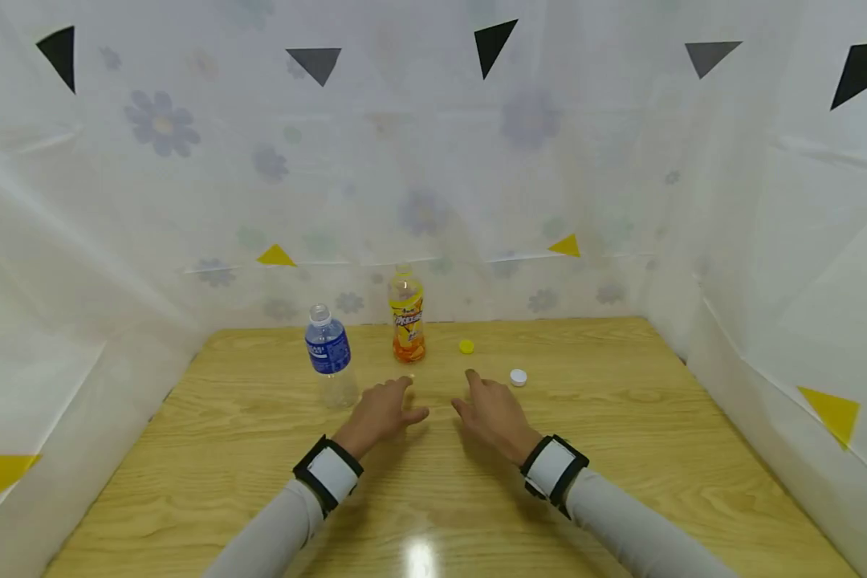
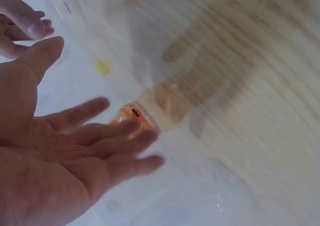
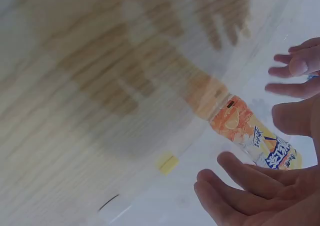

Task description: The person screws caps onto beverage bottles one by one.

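Observation:
My left hand (image 1: 386,411) hovers over the table with fingers spread and holds nothing. My right hand (image 1: 496,414) faces it from the other side, fingers loosely extended, also without anything in its grasp. An uncapped clear bottle with a blue label (image 1: 328,352) stands upright just left of the left hand. Beyond the hands is an orange-and-yellow-labelled drink bottle (image 1: 408,321), upright and with no cap on; its label (image 3: 256,136) shows past the fingers in the right wrist view. A white cap (image 1: 518,377) lies near the right fingertips, and a yellow cap (image 1: 466,347) sits farther back.
The wooden table (image 1: 260,474) has a glossy top that reflects the hands. White floral sheeting (image 1: 433,160) encloses its back and sides, with black, grey and yellow triangles on it. The orange-labelled bottle stands near the back edge.

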Demonstrator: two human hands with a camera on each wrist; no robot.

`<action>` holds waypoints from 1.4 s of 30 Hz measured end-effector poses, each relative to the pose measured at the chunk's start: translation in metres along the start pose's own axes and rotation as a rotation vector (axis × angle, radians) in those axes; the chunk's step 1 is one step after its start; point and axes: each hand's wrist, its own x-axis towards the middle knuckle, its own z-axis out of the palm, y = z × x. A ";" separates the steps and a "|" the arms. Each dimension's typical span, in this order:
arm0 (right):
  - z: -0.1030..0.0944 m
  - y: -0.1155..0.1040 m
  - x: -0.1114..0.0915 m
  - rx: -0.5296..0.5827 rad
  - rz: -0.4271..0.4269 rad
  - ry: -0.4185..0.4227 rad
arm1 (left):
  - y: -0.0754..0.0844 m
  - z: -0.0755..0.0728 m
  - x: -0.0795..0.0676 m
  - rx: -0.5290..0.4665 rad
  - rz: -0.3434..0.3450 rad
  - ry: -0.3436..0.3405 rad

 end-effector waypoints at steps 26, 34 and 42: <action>0.004 0.012 -0.005 -0.019 -0.094 0.087 | 0.009 -0.133 0.018 -0.149 0.144 0.809; 0.005 0.011 -0.004 -0.021 -0.111 0.089 | -0.026 -0.147 0.007 -0.526 -0.023 0.944; 0.005 0.012 -0.008 -0.005 -0.103 0.067 | -0.052 -0.104 -0.007 -0.618 -0.113 0.863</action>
